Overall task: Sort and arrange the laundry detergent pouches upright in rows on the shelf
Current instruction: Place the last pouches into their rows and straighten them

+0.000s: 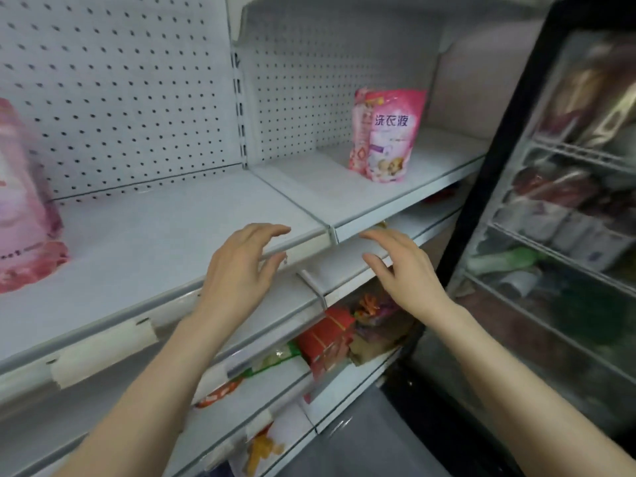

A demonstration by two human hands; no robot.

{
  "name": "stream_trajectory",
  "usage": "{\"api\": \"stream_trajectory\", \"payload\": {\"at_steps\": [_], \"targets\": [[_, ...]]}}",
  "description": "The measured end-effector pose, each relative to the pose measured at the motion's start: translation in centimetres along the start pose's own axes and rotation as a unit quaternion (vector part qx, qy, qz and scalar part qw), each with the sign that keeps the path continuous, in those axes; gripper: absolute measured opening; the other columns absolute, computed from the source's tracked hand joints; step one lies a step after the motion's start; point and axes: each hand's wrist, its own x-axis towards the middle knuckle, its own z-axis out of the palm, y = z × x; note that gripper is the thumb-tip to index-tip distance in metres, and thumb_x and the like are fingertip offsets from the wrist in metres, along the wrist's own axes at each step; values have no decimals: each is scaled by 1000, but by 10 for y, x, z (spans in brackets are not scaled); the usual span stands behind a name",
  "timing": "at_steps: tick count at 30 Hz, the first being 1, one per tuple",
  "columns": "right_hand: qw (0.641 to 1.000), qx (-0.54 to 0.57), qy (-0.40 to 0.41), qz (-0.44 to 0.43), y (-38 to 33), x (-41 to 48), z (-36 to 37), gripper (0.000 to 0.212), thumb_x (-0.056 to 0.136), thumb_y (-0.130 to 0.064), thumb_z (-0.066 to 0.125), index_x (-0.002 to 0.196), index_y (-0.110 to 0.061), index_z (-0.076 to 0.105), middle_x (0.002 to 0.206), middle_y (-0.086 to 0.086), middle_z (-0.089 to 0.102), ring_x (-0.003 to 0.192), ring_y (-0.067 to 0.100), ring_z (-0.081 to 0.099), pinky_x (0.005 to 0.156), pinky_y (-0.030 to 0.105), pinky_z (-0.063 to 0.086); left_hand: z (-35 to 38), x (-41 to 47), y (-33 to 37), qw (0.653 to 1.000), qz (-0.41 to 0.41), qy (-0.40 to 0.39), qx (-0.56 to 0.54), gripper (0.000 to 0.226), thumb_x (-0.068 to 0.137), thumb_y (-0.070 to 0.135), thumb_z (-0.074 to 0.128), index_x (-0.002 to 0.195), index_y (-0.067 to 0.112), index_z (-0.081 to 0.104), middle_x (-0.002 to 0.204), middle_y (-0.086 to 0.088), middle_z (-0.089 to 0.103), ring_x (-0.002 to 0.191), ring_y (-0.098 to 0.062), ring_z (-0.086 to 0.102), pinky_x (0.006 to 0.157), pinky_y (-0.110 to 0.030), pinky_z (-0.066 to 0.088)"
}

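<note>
Left hand (241, 266) and right hand (402, 270) hover at the front edge of the shelf (172, 228), fingers loosely spread, holding nothing. Whether they touch the edge is unclear.

One pink pouch (24, 208) stands at the shelf's left end, partly out of view. A pair of pouches (389, 132) stands upright, one behind the other, at the shelf's right rear.

Judgement: early stage. Three pouches are standing but well apart, no row is formed, and they need gathering.
</note>
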Motion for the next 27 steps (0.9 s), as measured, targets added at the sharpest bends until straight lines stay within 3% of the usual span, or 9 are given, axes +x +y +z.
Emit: {"api": "stream_trajectory", "payload": {"at_steps": [4,8,12,16,18,23,25,27], "targets": [[995,82,33,51,59,38,-36,34,100,-31,53,134,-25,56,124,-9,61,111,4,56,95,24,45,47,73,27,1000,-4,-20,-20,45,90,29,61,134,28,49,130,4,55,115,-16,54,92,-29,42],[984,114,60,120,107,93,-59,43,99,-32,55,141,-27,46,120,-7,59,105,11,58,83,15,44,88,137,41,996,-28,-64,-55,53,89,31,63,138,26,44,133,3,52,113,-13,55,94,-30,44],[962,149,89,213,148,161,-55,59,96,-35,59,147,-21,34,129,3,55,111,21,58,90,36,49,119,186,35,994,-24,-91,-48,56,88,32,64,139,22,42,134,-1,52,118,-17,54,98,-34,44],[933,210,100,276,180,220,-41,72,91,-36,67,149,-18,29,137,6,52,120,23,55,92,34,46,136,221,19,993,-15,-112,-15,57,90,32,62,142,22,39,137,-2,49,121,-17,52,97,-31,41],[911,279,96,288,193,243,-30,74,83,-36,74,145,-18,36,129,6,61,115,24,61,97,41,51,141,234,11,992,-20,-122,-8,59,91,33,61,143,23,37,139,-2,48,123,-17,51,99,-30,41],[875,351,139,303,209,265,-15,27,86,-18,74,112,-19,68,104,7,71,98,28,69,84,37,57,155,268,-9,991,-39,-130,-17,60,90,33,63,143,22,38,136,-4,50,119,-20,53,100,-35,44],[871,346,173,304,216,265,-15,13,87,-17,72,97,-26,70,91,-2,72,93,24,69,85,39,57,165,284,-11,989,-56,-132,-38,61,89,32,63,143,21,37,136,-3,51,117,-19,53,99,-35,45],[869,333,208,302,225,261,-18,13,89,-18,70,90,-31,68,82,-11,69,89,21,69,84,39,57,178,299,-9,985,-78,-140,-57,64,89,32,64,144,21,34,138,-3,49,118,-19,52,99,-34,44]]}}
